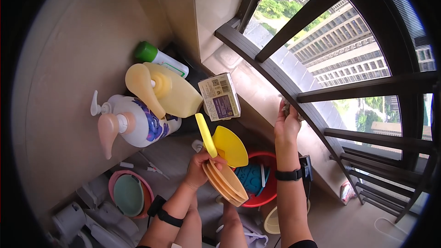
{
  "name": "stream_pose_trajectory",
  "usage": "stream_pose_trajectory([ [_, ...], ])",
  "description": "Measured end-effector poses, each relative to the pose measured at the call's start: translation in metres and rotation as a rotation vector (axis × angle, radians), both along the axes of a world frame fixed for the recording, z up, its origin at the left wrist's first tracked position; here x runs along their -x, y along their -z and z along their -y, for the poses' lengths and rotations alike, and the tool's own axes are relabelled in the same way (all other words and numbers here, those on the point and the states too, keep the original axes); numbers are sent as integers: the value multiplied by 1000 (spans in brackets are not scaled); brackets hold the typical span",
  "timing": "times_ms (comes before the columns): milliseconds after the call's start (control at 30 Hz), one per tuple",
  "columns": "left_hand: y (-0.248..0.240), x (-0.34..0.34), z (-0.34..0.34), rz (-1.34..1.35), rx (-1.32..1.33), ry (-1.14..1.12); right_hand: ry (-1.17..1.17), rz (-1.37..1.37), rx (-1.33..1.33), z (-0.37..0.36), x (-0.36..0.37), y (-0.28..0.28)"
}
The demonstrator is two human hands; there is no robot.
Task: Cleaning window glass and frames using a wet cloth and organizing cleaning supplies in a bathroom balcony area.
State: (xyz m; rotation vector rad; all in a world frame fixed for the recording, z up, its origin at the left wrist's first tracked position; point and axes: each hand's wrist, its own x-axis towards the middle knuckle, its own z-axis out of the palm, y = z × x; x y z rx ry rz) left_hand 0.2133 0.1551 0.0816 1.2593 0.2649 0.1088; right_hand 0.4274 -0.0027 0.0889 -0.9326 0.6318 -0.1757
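Observation:
My left hand (198, 171) is closed around a yellow plastic scoop (232, 147) with a raised handle. Against the same hand lies a peach-coloured ridged piece (225, 181), like stacked shallow dishes; whether it is one piece or several I cannot tell. Reaching up to the window ledge, my right hand (288, 126) has its fingers bent over a small crumpled grey rag-like thing (287, 108), mostly hidden by the fingers. That hand is beside the dark window frame (275, 76). Below the scoop stands a red basin (270, 193) with a blue textured item (250, 177) inside.
Pump bottles, one cream (177, 92) and one white (138, 124), stand left beside a green-capped bottle (161, 57) and a small box (219, 96). Low at left are a pink basin (146, 186) holding a green one (128, 195). Window bars (349, 94) line the right.

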Motion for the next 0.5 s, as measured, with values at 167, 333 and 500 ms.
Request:
stream_pose_trajectory([
  [167,2,15,-9,-65,48,52,-62,264,-252,-58,-48,8],
  [333,11,23,-8,-189,253,87,-343,100,-378,-122,-81,29],
  [500,7,20,-11,-221,195,105,-50,-57,-872,-142,-98,8],
])
